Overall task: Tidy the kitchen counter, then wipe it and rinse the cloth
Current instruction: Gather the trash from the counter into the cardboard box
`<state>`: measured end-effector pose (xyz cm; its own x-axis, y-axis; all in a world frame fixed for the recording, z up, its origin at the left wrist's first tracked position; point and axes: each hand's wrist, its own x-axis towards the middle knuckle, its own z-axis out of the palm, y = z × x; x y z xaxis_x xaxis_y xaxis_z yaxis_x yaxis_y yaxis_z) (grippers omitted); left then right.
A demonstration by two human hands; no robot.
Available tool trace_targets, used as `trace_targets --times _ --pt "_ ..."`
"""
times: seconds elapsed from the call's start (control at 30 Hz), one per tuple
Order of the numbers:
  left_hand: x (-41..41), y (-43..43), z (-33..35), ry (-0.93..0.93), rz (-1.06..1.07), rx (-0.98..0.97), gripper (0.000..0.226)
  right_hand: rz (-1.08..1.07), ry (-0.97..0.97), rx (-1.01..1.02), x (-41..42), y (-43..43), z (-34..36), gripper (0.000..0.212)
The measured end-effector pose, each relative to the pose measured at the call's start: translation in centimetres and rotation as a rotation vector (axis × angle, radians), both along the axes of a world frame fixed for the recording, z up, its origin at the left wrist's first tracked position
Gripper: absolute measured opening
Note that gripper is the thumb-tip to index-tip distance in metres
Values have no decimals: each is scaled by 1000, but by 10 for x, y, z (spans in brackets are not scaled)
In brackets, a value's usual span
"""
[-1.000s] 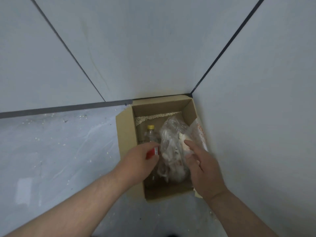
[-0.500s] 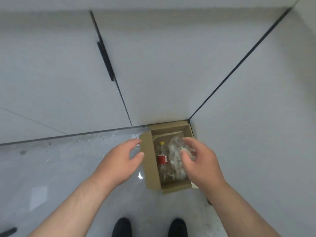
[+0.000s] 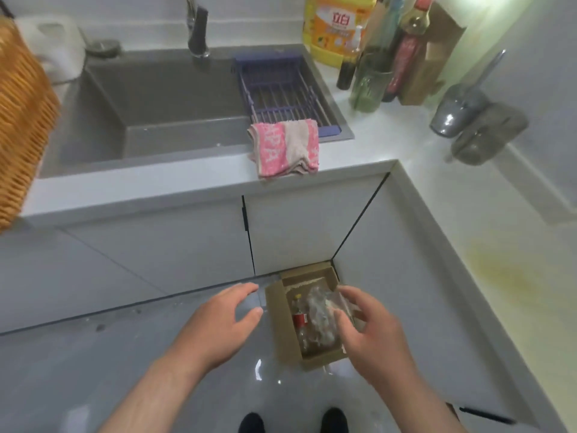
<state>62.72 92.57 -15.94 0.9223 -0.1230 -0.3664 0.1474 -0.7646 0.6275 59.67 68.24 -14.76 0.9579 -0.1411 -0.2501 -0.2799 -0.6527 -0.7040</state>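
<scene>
Hands (image 3: 220, 323) (image 3: 373, 335) loose by box (image 3: 276, 320), cloth (image 3: 285, 148) on counter (image 3: 390, 142) edge

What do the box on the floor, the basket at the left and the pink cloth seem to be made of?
Box: matte brown cardboard, judging by its plain folded walls. Basket: woven wicker or something similar, by its orange-brown ribbed weave. Cloth: soft, terry-like fabric, pink and beige, lying in limp folds.
</scene>
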Motion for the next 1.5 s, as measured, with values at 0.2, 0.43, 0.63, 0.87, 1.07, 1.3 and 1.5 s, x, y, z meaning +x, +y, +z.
trace_targets --times 0.2,0.43,0.63,0.87,1.07,1.3,1.5 --pt "-15 -12 70 -82 -182 -2 52 -48 -56 -76 -45 -26 80 44" --pt "-29 -43 140 -194 -366 69 47 -152 -95 -123 -101 -76 152 44" --pt "-72 -100 185 -309 -538 158 48 -127 -116 -312 -175 -137 193 46" --pt "-148 -201 220 -434 -776 185 49 -258 -113 -434 -311 -204 219 47" --pt "-234 -289 228 -469 -943 121 50 -432 -84 -494 -445 -258 227 47" --pt "-331 -385 236 -519 -1158 11 48 -671 -65 -531 -581 -293 241 44" --pt "-406 -459 248 -554 -1369 -51 51 -942 -43 -472 -687 -301 246 43"
